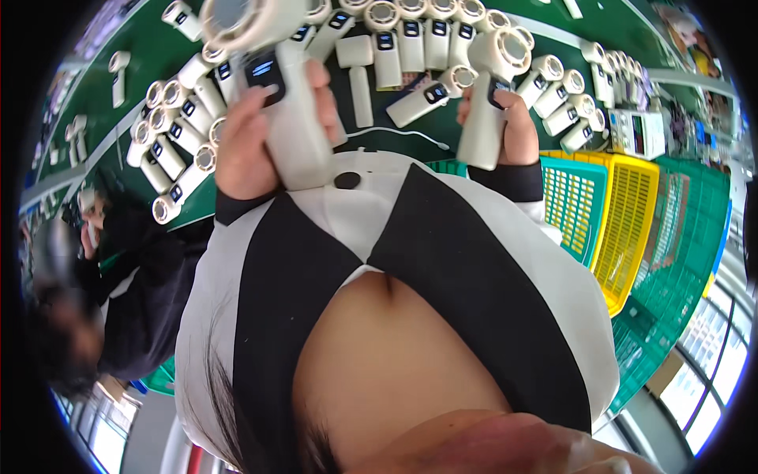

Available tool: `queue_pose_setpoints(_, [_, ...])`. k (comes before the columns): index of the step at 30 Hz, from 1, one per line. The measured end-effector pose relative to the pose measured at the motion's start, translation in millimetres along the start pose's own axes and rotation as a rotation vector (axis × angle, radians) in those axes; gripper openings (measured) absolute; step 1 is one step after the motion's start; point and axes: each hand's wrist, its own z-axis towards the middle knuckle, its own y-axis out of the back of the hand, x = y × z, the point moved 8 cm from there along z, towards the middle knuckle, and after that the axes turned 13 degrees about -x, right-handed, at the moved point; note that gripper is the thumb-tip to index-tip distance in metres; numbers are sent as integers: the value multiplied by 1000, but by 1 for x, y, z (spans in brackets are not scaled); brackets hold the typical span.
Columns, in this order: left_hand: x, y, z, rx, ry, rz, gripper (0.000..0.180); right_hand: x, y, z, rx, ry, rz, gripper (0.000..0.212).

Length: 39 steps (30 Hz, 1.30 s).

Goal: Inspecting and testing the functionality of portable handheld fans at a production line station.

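Observation:
My left hand (245, 154) grips a white handheld fan (298, 142) by its handle, held up close with the round head at the upper edge of the view. The thumb lies by its small dark lit screen. In my right hand (521, 134) is a second white handheld fan (480, 136), upright, with its ring-shaped head at the top. That thumb rests on the dark screen. Between the hands, another fan (418, 104) lies aslant on the green table (395, 142), and one more (361, 95) lies with its screen out of sight.
Many more white fans stand or lie in rows (410, 43) across the table. A white cable (407, 133) runs before me. At the right are a teal basket (572, 197), a yellow basket (632, 229) and a white instrument box (638, 133). A person in dark clothing (150, 316) sits at my left.

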Motion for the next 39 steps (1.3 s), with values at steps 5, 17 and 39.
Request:
queue_pose_setpoints(5, [2, 11, 5, 45, -59, 135, 43, -27, 128, 65, -410, -7, -640, 45])
queue_pose_setpoints(17, [4, 20, -8, 6, -112, 201, 39, -24, 68, 54, -578, 417, -1258, 32])
queue_pose_setpoints(39, [-177, 400, -106, -1354, -608, 133, 41, -33, -177, -82, 1133, -91, -173, 23])
